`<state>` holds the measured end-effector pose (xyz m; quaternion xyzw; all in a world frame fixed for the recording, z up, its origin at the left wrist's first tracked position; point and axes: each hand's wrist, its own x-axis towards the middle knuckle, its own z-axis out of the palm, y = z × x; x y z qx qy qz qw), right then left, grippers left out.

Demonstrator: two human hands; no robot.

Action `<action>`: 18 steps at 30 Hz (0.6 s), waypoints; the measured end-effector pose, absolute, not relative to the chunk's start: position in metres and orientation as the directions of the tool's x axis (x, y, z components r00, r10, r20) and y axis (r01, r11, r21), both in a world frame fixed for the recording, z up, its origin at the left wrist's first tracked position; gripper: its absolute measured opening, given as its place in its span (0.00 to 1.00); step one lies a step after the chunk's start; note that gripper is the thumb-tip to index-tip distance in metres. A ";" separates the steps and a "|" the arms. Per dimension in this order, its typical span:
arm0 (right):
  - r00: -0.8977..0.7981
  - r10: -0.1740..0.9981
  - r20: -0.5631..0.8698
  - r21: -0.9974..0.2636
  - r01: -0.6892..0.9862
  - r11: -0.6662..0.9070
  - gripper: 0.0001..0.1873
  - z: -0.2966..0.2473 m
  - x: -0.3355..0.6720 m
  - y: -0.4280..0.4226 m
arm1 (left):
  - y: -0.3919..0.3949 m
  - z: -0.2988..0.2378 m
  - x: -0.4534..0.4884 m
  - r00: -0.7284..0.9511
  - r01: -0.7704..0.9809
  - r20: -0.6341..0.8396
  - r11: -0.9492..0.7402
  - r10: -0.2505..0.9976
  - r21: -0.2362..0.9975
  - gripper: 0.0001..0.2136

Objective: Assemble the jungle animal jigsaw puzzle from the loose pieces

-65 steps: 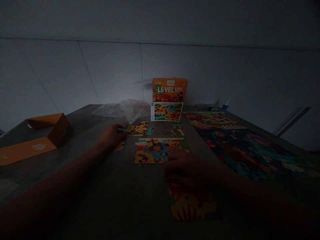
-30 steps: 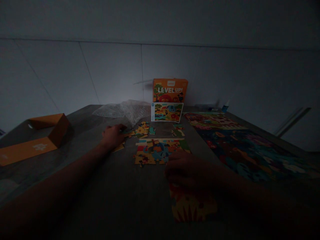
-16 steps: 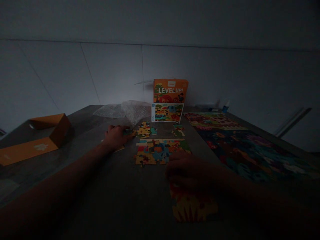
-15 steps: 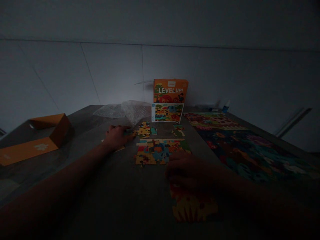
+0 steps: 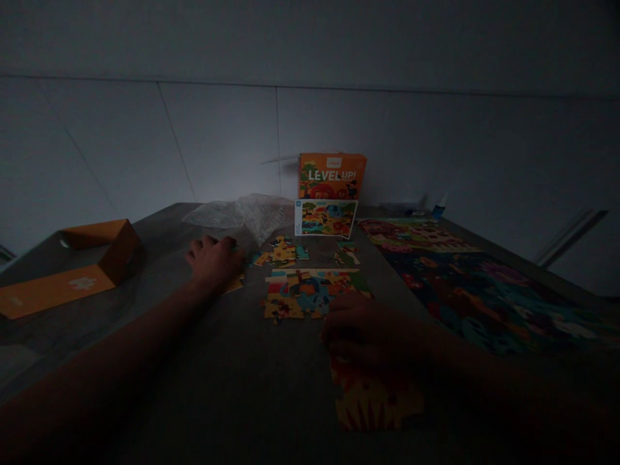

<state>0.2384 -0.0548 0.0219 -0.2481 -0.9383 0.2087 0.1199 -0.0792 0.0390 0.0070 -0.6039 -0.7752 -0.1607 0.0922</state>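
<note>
My left hand (image 5: pixel 216 258) rests over loose jigsaw pieces (image 5: pixel 235 284) left of centre, its bent fingers spread apart. Whether a piece lies under the fingertips is hidden. Beside it is a cluster of yellow and teal jigsaw pieces (image 5: pixel 282 252). A joined jigsaw section with a blue elephant (image 5: pixel 310 294) lies flat in the middle. At its lower right corner, my right hand (image 5: pixel 356 323) is curled, fingers together; what they hold, if anything, is lost in the dark. Partly under that hand lies a red and yellow jigsaw section (image 5: pixel 378 400).
A picture card (image 5: pixel 327 218) leans on an orange puzzle box (image 5: pixel 334 175) at the back. Clear plastic wrap (image 5: pixel 261 213) lies beside them. An orange box sleeve (image 5: pixel 62 290) stands left; completed jigsaws (image 5: pixel 484 284) cover the right. Behind them is a small bottle (image 5: pixel 439 208).
My left hand has drawn back slightly left, away from the yellow pieces, uncovering some beside the cluster. My right hand stays nearly still.
</note>
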 end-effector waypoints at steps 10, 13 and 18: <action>-0.849 0.509 0.140 -0.449 0.404 0.797 0.04 0.021 0.238 -0.054 | 0.042 0.001 -0.078 -0.188 0.981 0.215 0.175 0.958 0.078 0.18; -0.850 0.512 0.126 -0.449 0.411 0.793 0.05 0.022 0.238 -0.054 | 0.040 0.002 -0.076 -0.151 0.988 0.213 0.139 0.965 0.070 0.17; -0.848 0.512 0.136 -0.451 0.407 0.794 0.05 0.024 0.237 -0.055 | 0.037 0.006 -0.072 -0.112 0.993 0.222 0.100 0.969 0.063 0.16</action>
